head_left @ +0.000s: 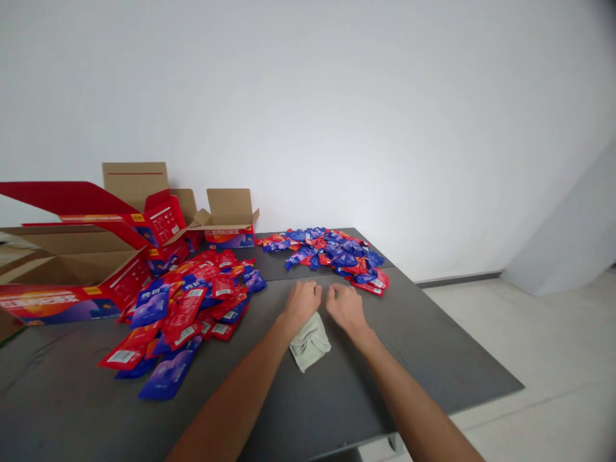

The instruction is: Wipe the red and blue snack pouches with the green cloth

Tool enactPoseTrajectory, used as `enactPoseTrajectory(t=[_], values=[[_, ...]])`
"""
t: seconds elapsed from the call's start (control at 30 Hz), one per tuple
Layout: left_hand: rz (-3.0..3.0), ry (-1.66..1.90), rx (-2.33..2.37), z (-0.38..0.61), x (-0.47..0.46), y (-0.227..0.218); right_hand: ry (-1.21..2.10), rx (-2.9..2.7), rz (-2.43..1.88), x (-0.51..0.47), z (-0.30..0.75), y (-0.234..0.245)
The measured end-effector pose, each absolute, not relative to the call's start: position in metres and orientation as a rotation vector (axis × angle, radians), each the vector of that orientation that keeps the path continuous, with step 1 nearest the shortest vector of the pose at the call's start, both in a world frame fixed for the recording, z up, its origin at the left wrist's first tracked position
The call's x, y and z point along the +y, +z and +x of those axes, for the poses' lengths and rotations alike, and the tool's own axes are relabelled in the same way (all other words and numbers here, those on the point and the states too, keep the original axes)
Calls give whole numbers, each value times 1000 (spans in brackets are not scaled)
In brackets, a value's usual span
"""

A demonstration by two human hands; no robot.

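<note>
Dark table (pixel 447 369) against white wall (pixel 385 128). Open red cartons (pixel 52 305) at table's left. Near sachet heap (pixel 187 308) beside them; far sachet heap (pixel 332 250) at back. Pale cloth (pixel 310 346), creased, on table between forearms, partly behind left wrist. Left hand (pixel 303 300), right hand (pixel 345 305) close together, apart; fingers curled, cannot tell if pinching anything.

i see open boxes (pixel 58 303), red outside and brown inside, on the left of a dark table (pixel 433 359). a heap of red and blue packets (pixel 187 309) lies beside them, and another heap (pixel 332 250) sits farther back. a white wall (pixel 337 115) stands behind, pale floor (pixel 543 340) to the right.
</note>
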State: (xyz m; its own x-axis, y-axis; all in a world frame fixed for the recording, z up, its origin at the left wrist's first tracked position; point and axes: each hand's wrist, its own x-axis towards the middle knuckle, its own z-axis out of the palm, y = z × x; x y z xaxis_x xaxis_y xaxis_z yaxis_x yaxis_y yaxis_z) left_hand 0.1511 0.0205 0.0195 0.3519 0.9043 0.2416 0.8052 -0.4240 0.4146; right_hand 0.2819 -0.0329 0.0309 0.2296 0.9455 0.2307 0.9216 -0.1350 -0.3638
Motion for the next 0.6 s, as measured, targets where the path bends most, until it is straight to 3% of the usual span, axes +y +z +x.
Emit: enactPoseTrajectory(t=[0.3, 0.6], values=[[2507, 821, 1405, 245, 91, 26, -372, -1328, -2006, 32, 388, 17], [2489, 567, 1341, 297, 174, 1, -2, -1261, -2209, 105, 446, -10]])
